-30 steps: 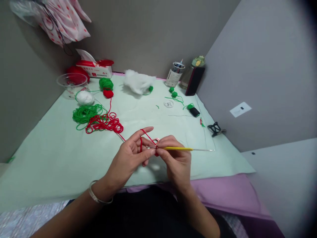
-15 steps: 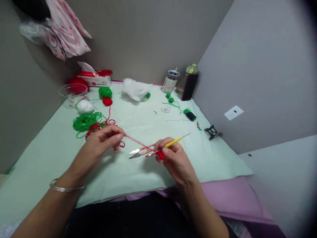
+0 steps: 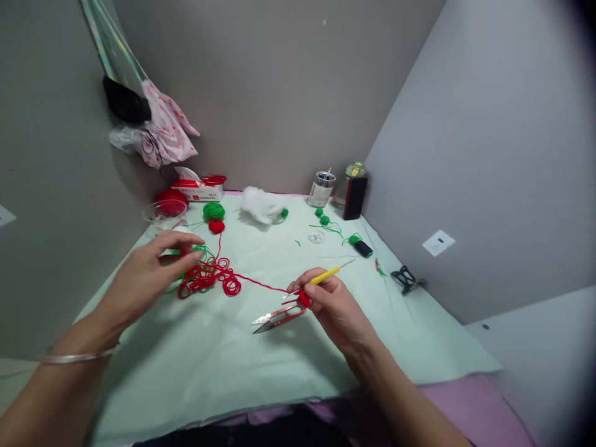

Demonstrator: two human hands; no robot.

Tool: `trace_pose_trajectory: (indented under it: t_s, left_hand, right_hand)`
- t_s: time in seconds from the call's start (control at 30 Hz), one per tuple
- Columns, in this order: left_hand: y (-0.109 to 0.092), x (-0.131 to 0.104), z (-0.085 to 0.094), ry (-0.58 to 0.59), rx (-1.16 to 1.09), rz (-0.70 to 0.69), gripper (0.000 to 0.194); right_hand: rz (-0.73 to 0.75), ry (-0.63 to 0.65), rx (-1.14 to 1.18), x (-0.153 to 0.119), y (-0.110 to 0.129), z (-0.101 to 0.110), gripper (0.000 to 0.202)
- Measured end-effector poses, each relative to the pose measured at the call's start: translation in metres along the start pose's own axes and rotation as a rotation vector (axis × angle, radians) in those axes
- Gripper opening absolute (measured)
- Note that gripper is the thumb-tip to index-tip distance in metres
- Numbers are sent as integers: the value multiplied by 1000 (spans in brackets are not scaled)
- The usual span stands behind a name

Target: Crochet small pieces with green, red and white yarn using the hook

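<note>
My right hand [image 3: 333,304] grips a crochet hook [image 3: 326,275] with a yellow handle. A small red crocheted piece [image 3: 304,298] is pinched in the same fingers, and orange-handled thread snips [image 3: 274,320] hang from that hand, blades pointing left. A strand of red yarn [image 3: 261,284] runs from the piece leftward to a loose red tangle [image 3: 205,279] on the table. Over that tangle's left side is my left hand [image 3: 144,273], thumb and forefinger apart. It partly hides green yarn [image 3: 201,251] beneath.
White stuffing [image 3: 261,205] lies at the back, near a green yarn ball [image 3: 213,212] and a red ball [image 3: 216,226]. At the back right stand a pen cup [image 3: 321,189], a bottle [image 3: 342,189] and a phone [image 3: 355,198]. A black clip [image 3: 407,279] lies far right.
My left hand has moved left over the yarn and its fingers have parted. The red strand, earlier stretched up to it, now leads to the tangle. The view has tilted up.
</note>
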State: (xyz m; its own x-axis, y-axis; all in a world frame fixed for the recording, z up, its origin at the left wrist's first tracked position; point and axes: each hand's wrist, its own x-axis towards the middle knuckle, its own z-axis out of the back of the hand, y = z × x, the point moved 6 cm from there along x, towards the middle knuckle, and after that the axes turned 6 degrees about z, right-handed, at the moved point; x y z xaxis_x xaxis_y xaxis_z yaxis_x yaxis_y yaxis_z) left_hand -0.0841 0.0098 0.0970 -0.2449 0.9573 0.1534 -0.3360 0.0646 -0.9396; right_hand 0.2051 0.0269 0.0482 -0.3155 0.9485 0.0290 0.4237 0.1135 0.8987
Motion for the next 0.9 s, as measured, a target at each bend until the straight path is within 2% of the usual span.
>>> trace_pose_trajectory:
  t_s: [0.07, 0.1, 0.17, 0.23, 0.3, 0.4, 0.5, 0.6, 0.73, 0.9]
  left_hand:
    - [-11, -7, -6, -38, 236, -153, 27]
    - [-15, -12, -12, -42, 248, -187, 27]
    - [-16, -20, -30, 18, 151, -121, 26]
    - [-12, -28, -54, 144, -5, 18, 26]
    - [-11, -32, -79, 292, -163, 74, 23]
    - [-6, -30, -102, 417, -382, 152, 17]
    - [0, -23, -108, 453, -490, 213, 14]
    - [4, -18, -109, 474, -498, 237, 14]
    - [9, -8, -112, 474, -447, 256, 16]
    - [17, 8, -123, 493, -316, 222, 22]
  right_hand:
    - [66, -15, -88, 8, 5, -7, 22]
    - [102, -18, -129, 11, 7, -11, 20]
    - [163, -2, -188, 17, 9, -21, 14]
    - [212, 30, -215, 22, 10, -31, 10]
    - [256, 61, -243, 25, 11, -39, 7]
    - [272, 83, -278, 31, 10, -44, 7]
    - [208, 91, -234, 39, 3, -41, 14]
    - [142, 102, -184, 48, -5, -35, 23]
    - [117, 86, -180, 57, -12, -25, 23]
    - [128, 80, -290, 65, -14, -15, 19]
